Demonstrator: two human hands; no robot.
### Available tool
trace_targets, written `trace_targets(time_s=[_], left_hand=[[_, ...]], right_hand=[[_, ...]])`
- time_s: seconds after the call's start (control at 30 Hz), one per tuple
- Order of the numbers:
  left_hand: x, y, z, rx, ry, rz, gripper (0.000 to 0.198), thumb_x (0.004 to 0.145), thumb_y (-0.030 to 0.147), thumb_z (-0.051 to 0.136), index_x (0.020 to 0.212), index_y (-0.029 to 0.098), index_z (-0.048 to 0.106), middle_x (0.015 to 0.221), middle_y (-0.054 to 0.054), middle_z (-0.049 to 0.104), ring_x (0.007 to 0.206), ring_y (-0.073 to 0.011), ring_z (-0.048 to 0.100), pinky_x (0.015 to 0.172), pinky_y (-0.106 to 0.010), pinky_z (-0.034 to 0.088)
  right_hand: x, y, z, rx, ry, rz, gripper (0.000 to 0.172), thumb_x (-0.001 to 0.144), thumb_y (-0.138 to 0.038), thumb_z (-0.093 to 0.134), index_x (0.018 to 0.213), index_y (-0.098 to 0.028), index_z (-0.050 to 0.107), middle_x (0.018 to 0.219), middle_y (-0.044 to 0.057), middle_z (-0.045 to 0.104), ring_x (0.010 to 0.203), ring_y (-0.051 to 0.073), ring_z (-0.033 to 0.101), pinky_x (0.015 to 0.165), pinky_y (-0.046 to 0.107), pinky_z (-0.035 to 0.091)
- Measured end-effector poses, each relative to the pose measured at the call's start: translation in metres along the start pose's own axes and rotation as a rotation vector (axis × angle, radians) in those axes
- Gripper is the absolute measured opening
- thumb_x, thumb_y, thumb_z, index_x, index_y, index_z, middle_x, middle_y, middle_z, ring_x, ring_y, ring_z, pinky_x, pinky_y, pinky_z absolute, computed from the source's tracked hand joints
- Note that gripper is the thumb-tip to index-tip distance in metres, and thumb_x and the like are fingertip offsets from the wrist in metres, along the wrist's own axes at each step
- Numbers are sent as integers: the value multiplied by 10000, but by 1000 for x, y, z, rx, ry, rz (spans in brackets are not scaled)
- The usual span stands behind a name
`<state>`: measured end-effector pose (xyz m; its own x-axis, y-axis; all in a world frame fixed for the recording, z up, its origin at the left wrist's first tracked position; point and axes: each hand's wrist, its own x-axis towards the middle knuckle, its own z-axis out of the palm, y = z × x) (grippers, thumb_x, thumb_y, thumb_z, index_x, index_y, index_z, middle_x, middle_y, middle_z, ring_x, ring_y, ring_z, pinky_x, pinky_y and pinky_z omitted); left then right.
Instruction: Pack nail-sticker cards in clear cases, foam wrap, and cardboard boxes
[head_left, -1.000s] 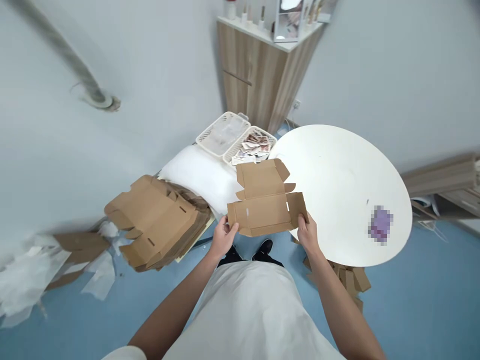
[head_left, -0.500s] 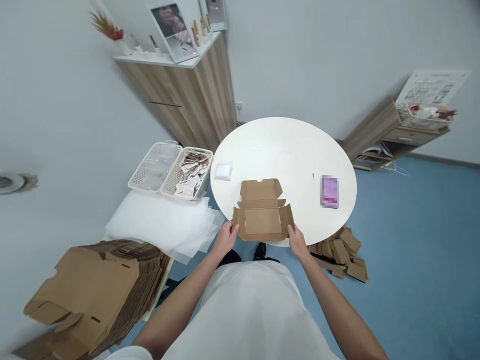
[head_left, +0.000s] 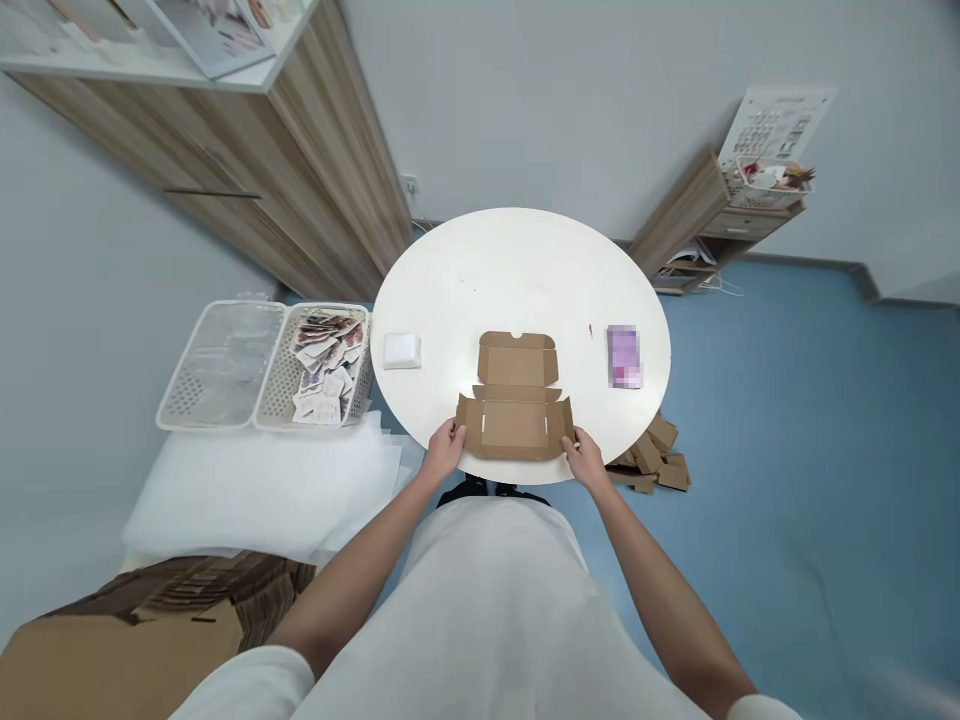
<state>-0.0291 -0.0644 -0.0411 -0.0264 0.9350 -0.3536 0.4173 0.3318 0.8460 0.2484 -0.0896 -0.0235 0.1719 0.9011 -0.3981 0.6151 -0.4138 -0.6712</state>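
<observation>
A brown cardboard box (head_left: 514, 425) lies unfolded at the near edge of the round white table (head_left: 517, 260), its lid flap spread away from me and its side flaps tilted up. My left hand (head_left: 445, 448) grips the left side flap, thumb on the inner face. On the opposite side, my right hand (head_left: 584, 457) pinches the right flap the same way. A small white packet (head_left: 402, 351) lies to the left on the table. Toward the right edge is a purple item (head_left: 624, 356), blurred by pixelation.
Left of the table, a white basket (head_left: 270, 395) holds printed cards beside its see-through lid (head_left: 225, 365). White sheets (head_left: 262, 490) and stacked flat cardboard (head_left: 127, 650) lie nearer. Folded cardboard pieces (head_left: 652, 460) are on the floor at right. A wooden cabinet (head_left: 225, 170) stands behind left.
My view has turned left and downward. The cardboard box has settled lower onto the table, its lid lying flatter, with both hands still on its side flaps.
</observation>
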Motion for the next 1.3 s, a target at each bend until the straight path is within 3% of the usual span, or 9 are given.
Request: trace_targets(time_s=[0.17,0.4,0.53,0.6,0.77,0.9,1.03,1.17,1.3], left_hand=[[16,-3,-2,-138,-3,-12,321,785,317,452,1041,142,535,940,-71,619,710,-142,589,688,-286,459],[18,-2,5,-194,27,-35,419,781,305,474,1170,157,420,1055,-89,539,741,-117,576,699,-272,455],[5,2,-1,49,185,51,618,765,320,500,1298,179,221,1090,-102,490,766,-133,539,728,-315,431],[-3,6,-5,249,206,158,637,749,344,519,1294,167,243,1078,-114,499,849,-182,516,787,-368,392],[-11,23,3,678,-21,422,372,695,344,591,1046,226,546,1069,-95,547,1036,-270,445,881,-440,249],[-2,34,21,806,-52,444,249,708,305,586,952,254,578,999,-53,592,996,-236,472,872,-440,217],[9,41,32,874,-102,438,236,736,233,537,967,262,570,948,-38,612,932,-202,505,871,-432,218],[16,49,38,949,-128,435,443,709,171,514,1145,247,492,1105,-83,558,1034,-228,479,891,-418,232],[26,63,47,1012,-110,352,705,662,154,519,1324,181,279,1329,-137,366,1223,-285,305,968,-445,172]], right_hand=[[2,-9,-1,-1,42,71,381,808,-413,277,954,-170,532,859,71,581,641,167,554,640,312,439],[16,-15,-2,83,36,117,417,797,-425,320,1055,-157,507,922,81,592,703,169,571,697,328,449],[27,-15,-1,78,88,107,553,744,-490,423,1201,-179,420,1124,107,533,917,213,541,793,356,425],[33,-15,-4,32,165,144,691,694,-537,481,1264,-169,353,1195,134,477,1050,249,471,869,385,381],[65,-21,-20,42,200,151,814,653,-582,513,1317,-180,266,1266,136,405,1158,255,380,927,385,330],[110,-36,-31,190,83,91,746,680,-556,505,1300,-209,278,1192,98,494,1076,205,466,860,322,372],[149,-47,-30,113,-6,155,473,736,-532,418,1089,-230,505,1008,47,609,950,204,525,852,367,322],[165,-51,-24,-117,-76,187,313,759,-459,367,702,-221,562,740,-10,622,747,186,537,826,422,258],[163,-51,-23,-188,-115,135,269,768,-370,326,611,-200,462,626,-19,554,646,163,497,756,373,268]])
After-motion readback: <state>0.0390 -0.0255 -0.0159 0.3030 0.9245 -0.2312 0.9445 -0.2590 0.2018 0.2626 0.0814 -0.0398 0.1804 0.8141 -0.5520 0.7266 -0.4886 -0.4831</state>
